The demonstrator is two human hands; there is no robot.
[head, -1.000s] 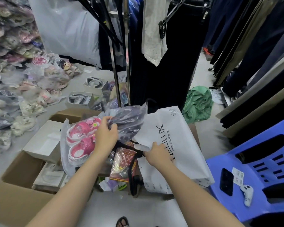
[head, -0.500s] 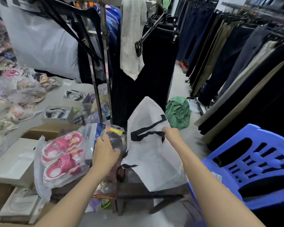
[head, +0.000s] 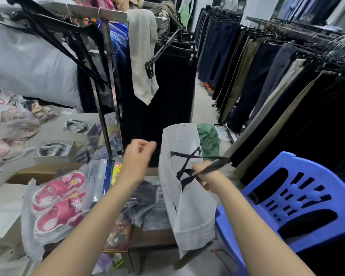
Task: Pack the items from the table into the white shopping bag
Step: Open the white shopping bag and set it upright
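The white shopping bag (head: 189, 208) stands upright on the right side of the small dark table (head: 153, 239). My right hand (head: 204, 177) grips its black handles and pulls them to the right. My left hand (head: 136, 156) hovers to the left of the bag's top, fingers loosely curled, holding nothing. On the table lie a clear packet with pink sandals (head: 58, 204), a dark garment in clear plastic (head: 142, 200), a blue and yellow packet (head: 110, 176) and a red-brown packet (head: 119, 235).
A blue plastic chair (head: 293, 204) stands close on the right. Cardboard boxes (head: 40, 170) and white boxes (head: 3, 212) sit on the left floor. A metal clothes rack (head: 110, 96) with dark garments rises right behind the table. A green cloth (head: 208, 138) lies on the floor.
My left hand let go of the items on the table and rose toward the bag. My right hand shifted down onto the black handles and pulled them right; the bag now stands more upright.
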